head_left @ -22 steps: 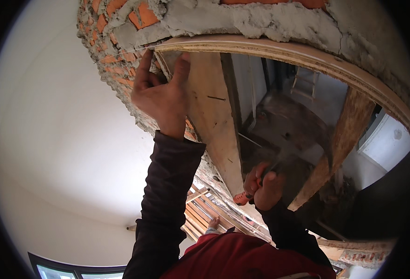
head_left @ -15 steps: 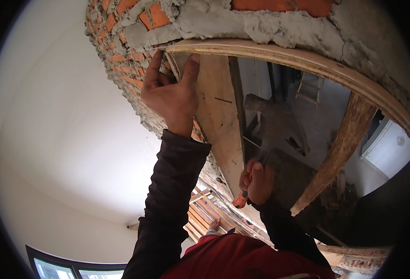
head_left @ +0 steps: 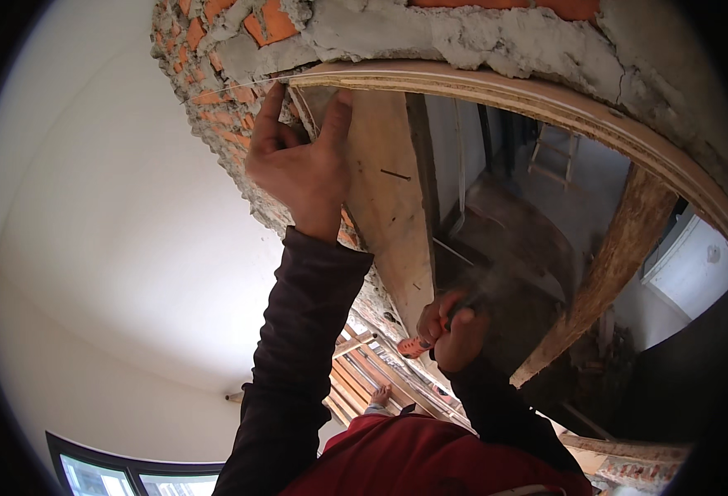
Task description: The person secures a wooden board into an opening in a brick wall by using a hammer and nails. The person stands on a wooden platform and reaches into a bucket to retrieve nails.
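Observation:
My left hand (head_left: 302,165) reaches up to the end of a curved plywood strip (head_left: 463,83) under the masonry. Its index fingertip is at the strip's left end, beside a thin taut string (head_left: 244,84); the thumb presses the lower edge, other fingers curled. Lower right, my right hand (head_left: 455,335) is closed round the orange grip of a hammer (head_left: 415,347). The hammer's head is smeared by motion over the dark opening. Between the hands stands a wide wooden board (head_left: 389,219) with a nail (head_left: 395,174) sticking out of it.
Rough brick and mortar (head_left: 240,50) borders the strip above and left. A rough timber post (head_left: 604,264) slants across the opening, with a wooden ladder (head_left: 552,155) far below. Wooden slats (head_left: 356,376) and a bare foot (head_left: 380,395) show near my body; a window (head_left: 133,475) is lower left.
The hammer has swung, its head now blurred, and its grip end has shifted left and slightly up. My right hand has turned with it. The left hand stays at the strip's end.

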`<state>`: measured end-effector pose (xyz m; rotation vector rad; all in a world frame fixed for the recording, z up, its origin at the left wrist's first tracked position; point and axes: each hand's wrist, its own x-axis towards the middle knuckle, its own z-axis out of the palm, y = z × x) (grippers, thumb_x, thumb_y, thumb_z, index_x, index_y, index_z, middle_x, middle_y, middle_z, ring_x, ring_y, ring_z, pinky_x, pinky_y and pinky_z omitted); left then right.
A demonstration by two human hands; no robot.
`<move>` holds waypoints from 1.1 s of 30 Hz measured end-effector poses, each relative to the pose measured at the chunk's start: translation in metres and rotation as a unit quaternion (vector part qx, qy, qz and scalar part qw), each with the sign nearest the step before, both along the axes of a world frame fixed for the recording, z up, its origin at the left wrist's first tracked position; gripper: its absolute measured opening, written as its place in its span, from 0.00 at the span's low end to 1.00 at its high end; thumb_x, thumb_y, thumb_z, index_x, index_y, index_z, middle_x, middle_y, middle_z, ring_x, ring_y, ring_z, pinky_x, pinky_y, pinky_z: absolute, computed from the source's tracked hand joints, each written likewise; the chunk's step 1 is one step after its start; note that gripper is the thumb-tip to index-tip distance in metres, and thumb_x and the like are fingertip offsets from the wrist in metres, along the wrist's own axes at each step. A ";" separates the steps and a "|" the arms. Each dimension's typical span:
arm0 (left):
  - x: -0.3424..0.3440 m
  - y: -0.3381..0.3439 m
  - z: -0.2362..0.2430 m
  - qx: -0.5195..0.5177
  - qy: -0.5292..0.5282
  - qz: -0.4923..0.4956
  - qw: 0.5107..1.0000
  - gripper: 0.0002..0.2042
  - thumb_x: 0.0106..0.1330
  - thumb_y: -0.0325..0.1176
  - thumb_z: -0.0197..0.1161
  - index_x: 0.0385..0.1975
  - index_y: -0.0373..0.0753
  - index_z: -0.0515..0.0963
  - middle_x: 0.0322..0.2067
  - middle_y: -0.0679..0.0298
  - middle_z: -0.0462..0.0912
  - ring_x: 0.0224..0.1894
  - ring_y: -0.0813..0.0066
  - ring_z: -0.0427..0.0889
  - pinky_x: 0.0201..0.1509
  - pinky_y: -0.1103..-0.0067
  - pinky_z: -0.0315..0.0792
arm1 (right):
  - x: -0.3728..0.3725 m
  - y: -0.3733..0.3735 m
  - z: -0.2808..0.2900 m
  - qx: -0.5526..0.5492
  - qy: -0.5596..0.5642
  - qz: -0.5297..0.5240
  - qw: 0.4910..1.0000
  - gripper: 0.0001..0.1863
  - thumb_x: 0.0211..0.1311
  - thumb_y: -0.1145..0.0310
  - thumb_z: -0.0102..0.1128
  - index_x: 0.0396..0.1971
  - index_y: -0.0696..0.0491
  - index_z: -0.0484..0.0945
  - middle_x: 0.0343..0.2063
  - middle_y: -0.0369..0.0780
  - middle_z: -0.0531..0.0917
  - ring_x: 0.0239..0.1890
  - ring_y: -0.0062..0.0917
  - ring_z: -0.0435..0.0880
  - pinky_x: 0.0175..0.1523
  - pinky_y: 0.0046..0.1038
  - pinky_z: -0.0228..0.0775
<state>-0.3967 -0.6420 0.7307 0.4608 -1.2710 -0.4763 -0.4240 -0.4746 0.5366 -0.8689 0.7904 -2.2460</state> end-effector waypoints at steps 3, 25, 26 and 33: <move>-0.001 -0.003 -0.001 -0.008 -0.009 0.006 1.000 0.37 0.41 0.44 0.81 0.50 0.26 0.77 0.12 0.79 0.56 0.15 0.89 0.52 0.21 0.86 0.46 | 0.009 -0.013 -0.005 -0.135 0.011 -0.069 0.988 0.27 0.65 0.39 0.51 0.26 0.51 0.65 0.10 0.32 0.65 0.11 0.15 0.64 0.16 0.21 0.53; -0.002 0.002 0.001 -0.015 0.001 0.001 1.000 0.36 0.43 0.42 0.80 0.50 0.25 0.77 0.12 0.79 0.55 0.15 0.90 0.51 0.20 0.87 0.45 | 0.024 -0.035 -0.014 -0.160 -0.053 -0.051 0.984 0.26 0.67 0.43 0.51 0.26 0.52 0.64 0.10 0.34 0.66 0.10 0.16 0.63 0.15 0.21 0.53; -0.003 0.002 0.001 -0.012 0.005 -0.008 1.000 0.36 0.43 0.42 0.80 0.50 0.25 0.77 0.12 0.79 0.55 0.15 0.90 0.51 0.20 0.87 0.45 | 0.026 -0.043 -0.019 -0.127 -0.046 -0.081 0.988 0.25 0.68 0.44 0.51 0.26 0.52 0.64 0.10 0.33 0.65 0.10 0.16 0.63 0.15 0.21 0.53; 0.000 -0.004 -0.002 -0.016 0.017 -0.022 0.999 0.34 0.43 0.40 0.80 0.50 0.26 0.77 0.12 0.79 0.55 0.16 0.90 0.50 0.21 0.87 0.44 | 0.019 -0.029 -0.008 0.022 -0.017 0.002 1.000 0.24 0.69 0.45 0.48 0.23 0.50 0.63 0.09 0.31 0.63 0.09 0.14 0.61 0.15 0.22 0.51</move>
